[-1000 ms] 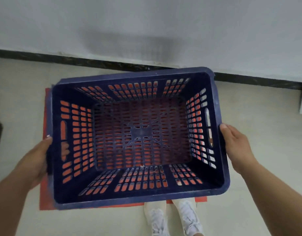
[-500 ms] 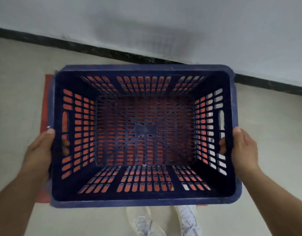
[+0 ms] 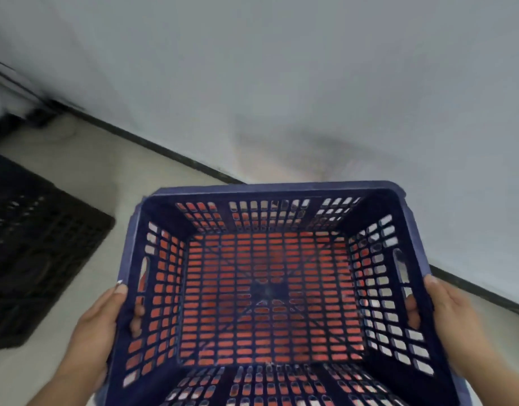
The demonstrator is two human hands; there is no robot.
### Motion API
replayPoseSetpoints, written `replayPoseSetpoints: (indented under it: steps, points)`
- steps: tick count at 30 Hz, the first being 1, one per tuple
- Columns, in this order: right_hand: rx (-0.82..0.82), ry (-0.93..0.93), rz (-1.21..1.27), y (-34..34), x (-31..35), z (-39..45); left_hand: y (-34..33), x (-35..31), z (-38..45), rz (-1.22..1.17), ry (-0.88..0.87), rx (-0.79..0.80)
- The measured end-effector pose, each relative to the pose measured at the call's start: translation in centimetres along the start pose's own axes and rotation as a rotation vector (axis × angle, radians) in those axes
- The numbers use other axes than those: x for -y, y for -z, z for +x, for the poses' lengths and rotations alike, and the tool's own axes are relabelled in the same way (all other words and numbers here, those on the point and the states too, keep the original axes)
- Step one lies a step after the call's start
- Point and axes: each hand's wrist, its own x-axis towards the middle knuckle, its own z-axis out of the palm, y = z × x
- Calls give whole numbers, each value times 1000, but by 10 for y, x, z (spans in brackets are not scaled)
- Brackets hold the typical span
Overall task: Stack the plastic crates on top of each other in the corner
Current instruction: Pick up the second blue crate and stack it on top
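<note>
I hold a dark blue slotted plastic crate (image 3: 281,190) in front of me, off the floor and open side up. My left hand (image 3: 97,326) grips its left wall, fingers through the handle slot. My right hand (image 3: 454,320) grips the right wall the same way. Something red-orange (image 3: 267,273) shows through the crate's slotted bottom; whether it is a crate I cannot tell. A black plastic crate (image 3: 38,244) stands on the floor to the left, apart from the blue one.
A grey wall (image 3: 281,83) with a black skirting strip (image 3: 164,150) runs diagonally behind the crates. Pale floor tiles (image 3: 85,159) lie between the black crate and the wall. A dark blurred object (image 3: 21,118) sits at the far left by the wall.
The view has swung left and tilted, so the wall line now slants. The black crate has come into sight on the left. Both hands keep their grip on the blue crate.
</note>
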Motion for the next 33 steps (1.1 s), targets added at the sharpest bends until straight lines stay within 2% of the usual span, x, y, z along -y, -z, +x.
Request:
replayPoseSetpoints:
  steps: [7, 15, 20, 27, 33]
  points:
    - [205, 183, 59, 40, 149, -62, 67, -98, -112, -146, -105, -175]
    - [465, 412, -37, 56, 290, -158, 151, -182, -262, -242, -211, -318]
    - [552, 529, -43, 38, 342, -207, 195, -201, -332, -265, -247, -454]
    - [708, 590, -40, 0, 405, -262, 260, -220, -386, -358, -243, -573]
    - [812, 675, -36, -21, 458, -318, 303, -243, -428, -448, -294, -598]
